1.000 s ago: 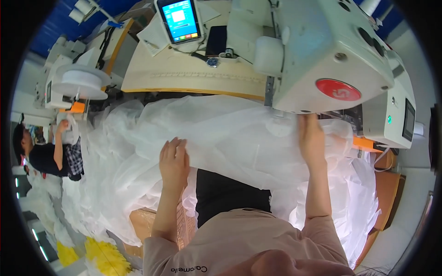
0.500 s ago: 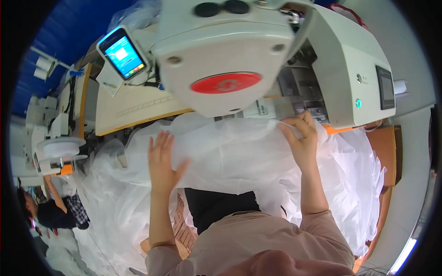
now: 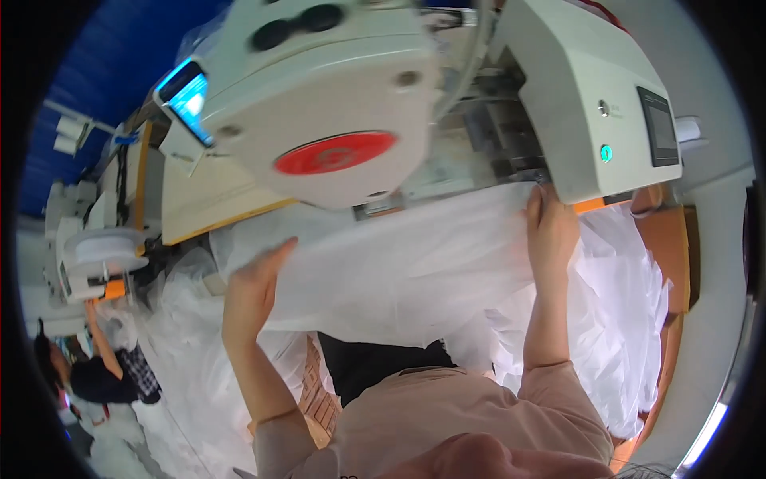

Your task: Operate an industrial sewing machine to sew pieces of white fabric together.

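Observation:
A wide length of sheer white fabric [image 3: 407,271] stretches across my front, below the white sewing machine head [image 3: 319,104] with its red oval badge. At its upper right corner, my right hand [image 3: 552,233] closes its fingers on the fabric's edge, just beside the machine's right housing [image 3: 590,104]. My left hand [image 3: 254,289] is at the fabric's left part, one finger or thumb angled up and right. Motion smears this hand, and most of its fingers are hidden, so its grip cannot be told.
Heaps of white fabric [image 3: 618,319] lie around my lap on both sides. A lit control screen [image 3: 187,100] stands behind a pale tabletop [image 3: 207,195]. A cardboard box [image 3: 662,255] is at right. At far left, another person [image 3: 100,371] reaches toward a second machine [image 3: 104,255].
My left hand has moved left and slightly down, its spread fingers no longer showing. My right hand has shifted right, pulling the fabric's edge straighter. The view has turned, shifting the machine head left.

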Available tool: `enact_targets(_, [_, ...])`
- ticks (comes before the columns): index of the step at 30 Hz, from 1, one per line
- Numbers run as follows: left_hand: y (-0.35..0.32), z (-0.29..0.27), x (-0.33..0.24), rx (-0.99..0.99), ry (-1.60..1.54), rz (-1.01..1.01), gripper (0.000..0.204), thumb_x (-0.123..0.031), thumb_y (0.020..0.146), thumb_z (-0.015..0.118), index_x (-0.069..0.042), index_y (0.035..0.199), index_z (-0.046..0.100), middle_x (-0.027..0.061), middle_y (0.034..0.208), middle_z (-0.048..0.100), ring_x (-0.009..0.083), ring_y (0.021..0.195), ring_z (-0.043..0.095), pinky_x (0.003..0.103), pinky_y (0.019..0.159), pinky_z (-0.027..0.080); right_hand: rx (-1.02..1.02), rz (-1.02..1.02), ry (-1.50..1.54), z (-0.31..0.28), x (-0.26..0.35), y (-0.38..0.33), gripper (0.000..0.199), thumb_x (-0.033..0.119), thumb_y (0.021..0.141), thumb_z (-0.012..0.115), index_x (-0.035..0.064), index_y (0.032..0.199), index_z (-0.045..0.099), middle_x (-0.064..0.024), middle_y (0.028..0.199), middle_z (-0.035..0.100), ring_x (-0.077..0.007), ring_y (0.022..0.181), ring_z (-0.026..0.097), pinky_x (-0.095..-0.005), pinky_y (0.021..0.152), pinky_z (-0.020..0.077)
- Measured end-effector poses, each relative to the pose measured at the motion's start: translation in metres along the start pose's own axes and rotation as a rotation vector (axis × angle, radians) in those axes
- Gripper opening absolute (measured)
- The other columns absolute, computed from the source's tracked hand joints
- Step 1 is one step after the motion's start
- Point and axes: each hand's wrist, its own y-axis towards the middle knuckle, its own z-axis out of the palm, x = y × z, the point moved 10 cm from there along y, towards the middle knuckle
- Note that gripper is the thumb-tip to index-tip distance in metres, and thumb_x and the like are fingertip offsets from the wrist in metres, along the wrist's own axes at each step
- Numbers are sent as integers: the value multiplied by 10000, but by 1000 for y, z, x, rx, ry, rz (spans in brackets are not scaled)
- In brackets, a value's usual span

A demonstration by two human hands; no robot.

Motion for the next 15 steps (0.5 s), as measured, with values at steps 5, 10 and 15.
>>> enact_targets(5, [8,1,13,-427,449,279,251,3,739,577,-92,971,592,41,893,599,238,705,592,336,559,507,-58,-155,-40,7,10,10,143,130,877,556,13,958,543,-178,848,594,-377,786,551,-442,690,424])
enact_targets(10, [0,31,58,-348,30,21,157,-39,739,598,-138,861,591,35,957,621,250,618,609,326,587,517,-81,-163,64,8,9,14,131,123,859,580,13,929,568,-174,797,584,-359,730,539,-428,647,421])
enact_targets(15, [-24,51,68,-215,176,90,132,-52,762,598,-120,874,595,39,941,628,261,646,620,336,595,527,135,142,240,31,-29,13,212,180,913,532,-22,978,528,-207,890,606,-328,849,598,-388,717,457])
